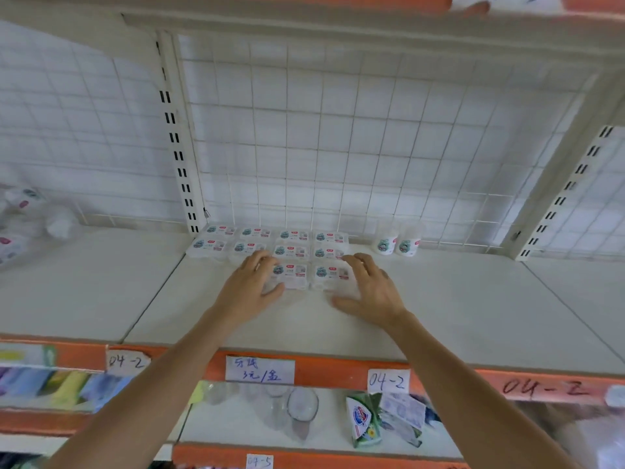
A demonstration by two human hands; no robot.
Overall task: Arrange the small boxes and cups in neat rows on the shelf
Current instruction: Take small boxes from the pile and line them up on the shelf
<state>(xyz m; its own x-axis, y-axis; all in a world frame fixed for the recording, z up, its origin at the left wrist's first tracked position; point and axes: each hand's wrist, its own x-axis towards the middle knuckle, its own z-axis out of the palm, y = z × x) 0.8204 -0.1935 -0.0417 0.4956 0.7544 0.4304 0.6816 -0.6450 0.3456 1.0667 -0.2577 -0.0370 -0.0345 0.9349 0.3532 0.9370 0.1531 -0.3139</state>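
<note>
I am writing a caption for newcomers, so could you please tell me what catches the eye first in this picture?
Two bare hands, the left hand and the right hand, flank the front pair of small clear plastic boxes with teal labels, laid in rows at the back of the white shelf. To their right, two small clear cups with teal labels stand side by side against the white wire grid. Orange price strips with handwritten tags edge the shelf front.

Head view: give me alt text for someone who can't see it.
Two bare hands, the left hand and right hand, flank the front pair of small boxes laid in rows at the back of a white shelf. Two cups stand to their right against the wire grid.
</note>
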